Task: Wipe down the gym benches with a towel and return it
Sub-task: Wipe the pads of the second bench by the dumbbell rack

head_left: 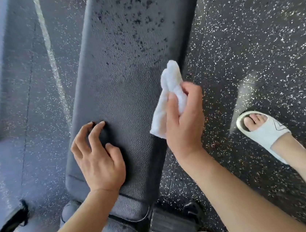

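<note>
Right hand (184, 120) is clamped on the bunched white towel (169, 98), thumb over the front, cloth held at the bench pad's (125, 80) right edge. Left hand (98, 158) holds nothing, curled fingertips braced on the pad near its left edge. I see dark wet specks (134, 22) across the pad's far half. I'd flatten the towel under the palm, then run long overlapping passes edge to edge toward the far end, keeping the left-hand brace.
</note>
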`<state>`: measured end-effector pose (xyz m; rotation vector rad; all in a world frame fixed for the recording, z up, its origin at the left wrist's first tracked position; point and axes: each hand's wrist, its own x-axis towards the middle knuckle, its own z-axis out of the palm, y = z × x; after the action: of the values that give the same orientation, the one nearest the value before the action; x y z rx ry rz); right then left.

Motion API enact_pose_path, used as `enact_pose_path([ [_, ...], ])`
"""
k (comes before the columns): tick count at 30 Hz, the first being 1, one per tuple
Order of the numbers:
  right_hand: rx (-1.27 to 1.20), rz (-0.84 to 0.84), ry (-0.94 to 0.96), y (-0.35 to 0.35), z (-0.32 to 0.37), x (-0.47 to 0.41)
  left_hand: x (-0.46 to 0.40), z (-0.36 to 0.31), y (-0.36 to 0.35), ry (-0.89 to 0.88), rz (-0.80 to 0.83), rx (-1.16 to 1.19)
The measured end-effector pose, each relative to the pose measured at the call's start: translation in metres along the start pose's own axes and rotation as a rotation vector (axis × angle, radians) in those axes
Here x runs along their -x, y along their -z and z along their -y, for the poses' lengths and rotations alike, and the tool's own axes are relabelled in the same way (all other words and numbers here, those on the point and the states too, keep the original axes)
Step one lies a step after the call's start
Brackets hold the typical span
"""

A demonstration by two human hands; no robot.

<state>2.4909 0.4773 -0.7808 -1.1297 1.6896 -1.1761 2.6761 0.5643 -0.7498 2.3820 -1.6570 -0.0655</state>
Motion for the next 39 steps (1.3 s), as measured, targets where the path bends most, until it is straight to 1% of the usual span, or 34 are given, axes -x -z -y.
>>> enact_pose_path([
  [5, -0.003, 0.196, -0.104, 0.024, -0.009, 0.13, -0.001, -0.001, 0.0, -0.011, 0.0, -0.011],
  [7, -0.023, 0.262, -0.116, 0.031, -0.005, 0.176, -0.001, -0.002, 0.001, -0.008, 0.004, -0.011],
  [10, -0.036, 0.291, -0.13, 0.034, -0.008, 0.197, -0.002, -0.002, 0.001, -0.018, 0.014, -0.011],
  [12, -0.027, 0.311, -0.129, 0.034, -0.012, 0.192, -0.002, -0.001, 0.002, -0.022, 0.017, -0.012],
  [14, -0.015, 0.297, -0.106, 0.032, -0.012, 0.177, -0.002, -0.002, 0.002, -0.019, 0.015, -0.011],
  [16, -0.001, 0.226, -0.092, 0.024, -0.01, 0.141, -0.002, -0.002, 0.002, -0.019, 0.014, -0.007],
  [20, 0.091, 0.016, -0.01, -0.003, 0.004, 0.036, -0.002, -0.001, 0.002, -0.014, 0.015, 0.008],
  [23, 0.142, -0.025, 0.067, -0.007, 0.012, 0.006, -0.002, -0.001, 0.001, -0.006, 0.016, 0.012],
  [25, 0.163, 0.023, 0.103, 0.0, 0.013, 0.014, -0.002, -0.002, 0.002, -0.003, 0.015, 0.013],
  [28, 0.236, 0.152, 0.211, 0.01, 0.01, 0.053, -0.002, -0.003, 0.002, 0.006, 0.016, 0.018],
  [31, 0.316, 0.333, 0.394, 0.019, 0.007, 0.102, -0.001, -0.002, 0.001, 0.023, 0.016, 0.023],
  [34, 0.352, 0.488, 0.578, 0.026, 0.008, 0.1, 0.0, -0.002, 0.001, 0.043, 0.015, 0.027],
  [36, 0.399, 0.488, 0.668, 0.021, 0.014, 0.07, 0.0, -0.002, 0.001, 0.03, 0.02, 0.018],
  [39, 0.51, 0.378, 0.699, -0.005, 0.034, 0.006, -0.001, -0.001, 0.002, 0.01, 0.02, 0.006],
])
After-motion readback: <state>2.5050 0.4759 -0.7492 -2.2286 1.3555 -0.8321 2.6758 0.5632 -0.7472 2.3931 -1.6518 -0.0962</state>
